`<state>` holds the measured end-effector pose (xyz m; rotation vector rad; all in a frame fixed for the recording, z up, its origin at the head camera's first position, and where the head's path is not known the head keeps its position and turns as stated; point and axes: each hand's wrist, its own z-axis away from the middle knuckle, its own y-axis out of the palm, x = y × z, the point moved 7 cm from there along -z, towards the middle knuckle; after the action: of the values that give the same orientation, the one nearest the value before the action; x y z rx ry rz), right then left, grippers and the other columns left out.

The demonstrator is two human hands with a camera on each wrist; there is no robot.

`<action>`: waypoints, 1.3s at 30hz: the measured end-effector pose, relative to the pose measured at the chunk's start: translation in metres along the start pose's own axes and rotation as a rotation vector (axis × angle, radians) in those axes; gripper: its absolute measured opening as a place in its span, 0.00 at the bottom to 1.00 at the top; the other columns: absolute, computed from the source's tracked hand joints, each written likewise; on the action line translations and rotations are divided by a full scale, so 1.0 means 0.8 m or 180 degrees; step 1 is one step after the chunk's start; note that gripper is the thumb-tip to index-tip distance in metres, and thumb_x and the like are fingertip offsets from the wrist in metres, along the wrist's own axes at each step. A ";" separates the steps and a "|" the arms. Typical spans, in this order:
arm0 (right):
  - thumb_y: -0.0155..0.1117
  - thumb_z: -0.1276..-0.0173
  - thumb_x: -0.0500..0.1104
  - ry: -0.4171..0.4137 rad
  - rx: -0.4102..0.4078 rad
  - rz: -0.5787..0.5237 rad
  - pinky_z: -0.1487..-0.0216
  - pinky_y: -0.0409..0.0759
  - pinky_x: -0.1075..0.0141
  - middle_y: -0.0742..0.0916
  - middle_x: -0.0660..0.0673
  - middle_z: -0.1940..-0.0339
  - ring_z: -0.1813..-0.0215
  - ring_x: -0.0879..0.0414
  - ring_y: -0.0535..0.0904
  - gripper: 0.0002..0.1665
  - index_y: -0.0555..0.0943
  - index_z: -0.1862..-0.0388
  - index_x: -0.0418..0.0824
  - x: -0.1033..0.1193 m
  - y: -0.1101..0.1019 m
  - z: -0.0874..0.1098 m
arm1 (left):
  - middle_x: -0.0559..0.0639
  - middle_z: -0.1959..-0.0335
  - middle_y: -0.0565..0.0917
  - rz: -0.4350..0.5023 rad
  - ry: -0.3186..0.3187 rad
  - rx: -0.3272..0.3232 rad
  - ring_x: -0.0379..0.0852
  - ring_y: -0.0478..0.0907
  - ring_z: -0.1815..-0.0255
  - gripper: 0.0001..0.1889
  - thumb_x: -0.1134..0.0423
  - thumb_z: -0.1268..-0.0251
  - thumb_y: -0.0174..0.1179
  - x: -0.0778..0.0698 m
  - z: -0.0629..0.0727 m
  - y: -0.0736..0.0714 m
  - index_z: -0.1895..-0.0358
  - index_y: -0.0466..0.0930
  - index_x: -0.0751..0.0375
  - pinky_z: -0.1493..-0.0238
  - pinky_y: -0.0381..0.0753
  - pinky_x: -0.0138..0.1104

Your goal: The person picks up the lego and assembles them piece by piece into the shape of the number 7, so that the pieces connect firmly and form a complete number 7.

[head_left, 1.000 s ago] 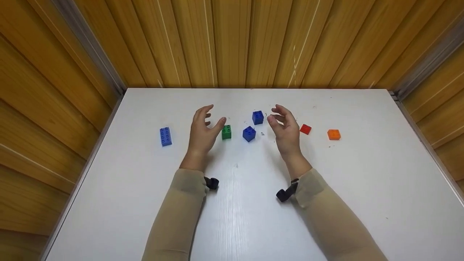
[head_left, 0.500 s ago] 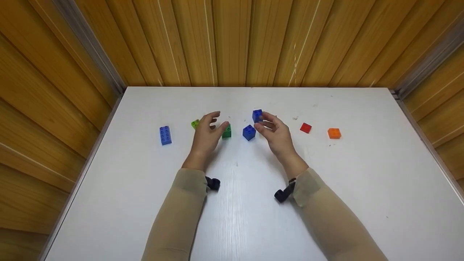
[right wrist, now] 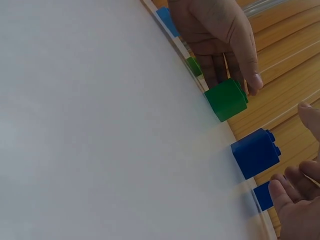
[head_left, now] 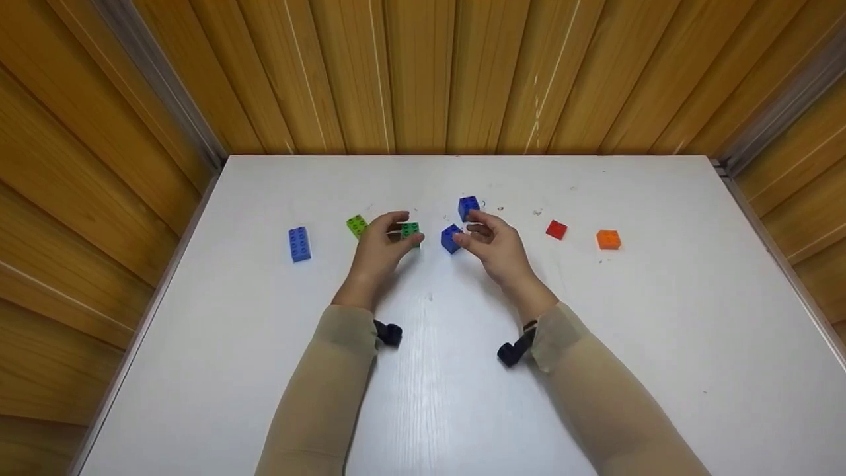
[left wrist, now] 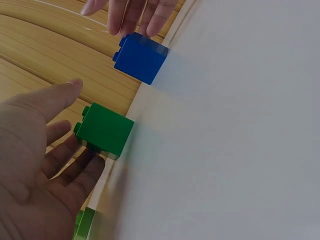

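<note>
A dark green toy brick stands on the white table between the spread thumb and fingers of my left hand. In the left wrist view, the thumb is held away from the green brick and the fingers reach along its other side. My right hand is beside the nearer blue brick, its thumb overlapping that brick's corner in the head view. From the right wrist, this blue brick shows a gap to the thumb. Behind it stands another blue brick, near the right fingertips.
To the left lie a long light-blue brick and a lime green brick, partly behind the left hand. A flat red piece and an orange brick are at the right. Wooden panels rise behind the table.
The right hand has moved left and slightly down, from beside the rear blue brick to the nearer one. The left hand has lowered around the green brick, uncovering the lime brick.
</note>
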<state>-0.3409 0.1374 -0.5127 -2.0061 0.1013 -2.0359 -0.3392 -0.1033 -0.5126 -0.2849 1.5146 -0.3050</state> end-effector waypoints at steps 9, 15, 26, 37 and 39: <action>0.79 0.22 0.44 -0.0012 -0.0007 0.0071 0.20 0.82 0.60 0.84 0.37 0.21 0.19 0.45 0.82 0.41 0.74 0.15 0.38 -0.002 0.003 -0.003 | 0.51 0.22 0.82 -0.0075 -0.0124 0.0013 0.51 0.80 0.20 0.32 0.54 0.21 0.75 0.006 0.001 -0.002 0.19 0.78 0.53 0.17 0.80 0.45; 0.80 0.23 0.43 -0.0012 0.0051 0.0161 0.19 0.81 0.59 0.83 0.37 0.20 0.18 0.45 0.81 0.42 0.75 0.15 0.37 -0.005 0.008 -0.005 | 0.51 0.25 0.84 -0.0117 -0.0155 0.0002 0.51 0.81 0.22 0.30 0.58 0.21 0.74 0.010 0.001 -0.004 0.20 0.79 0.53 0.18 0.81 0.44; 0.79 0.23 0.39 -0.0295 0.0090 0.0545 0.21 0.82 0.55 0.82 0.33 0.19 0.18 0.41 0.81 0.37 0.79 0.19 0.32 0.002 0.016 -0.008 | 0.52 0.30 0.88 -0.0135 -0.0051 0.0018 0.50 0.84 0.26 0.26 0.60 0.21 0.74 0.008 -0.002 -0.003 0.25 0.84 0.57 0.20 0.82 0.45; 0.77 0.20 0.42 -0.0366 0.0045 0.1041 0.24 0.85 0.53 0.85 0.33 0.22 0.23 0.42 0.86 0.32 0.82 0.21 0.35 0.004 0.018 -0.004 | 0.56 0.36 0.91 -0.0025 -0.0001 0.0086 0.52 0.90 0.33 0.24 0.63 0.25 0.77 0.010 0.000 -0.002 0.30 0.87 0.59 0.28 0.89 0.43; 0.77 0.20 0.43 -0.0331 0.0041 0.1037 0.24 0.85 0.53 0.86 0.34 0.22 0.23 0.42 0.87 0.32 0.82 0.22 0.36 0.003 0.018 -0.003 | 0.56 0.36 0.91 -0.0031 0.0009 0.0083 0.52 0.90 0.33 0.24 0.63 0.26 0.78 0.011 0.001 -0.002 0.30 0.87 0.59 0.28 0.88 0.43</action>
<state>-0.3412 0.1223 -0.5142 -1.9359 0.3671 -1.7239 -0.3383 -0.1080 -0.5198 -0.2713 1.5114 -0.3327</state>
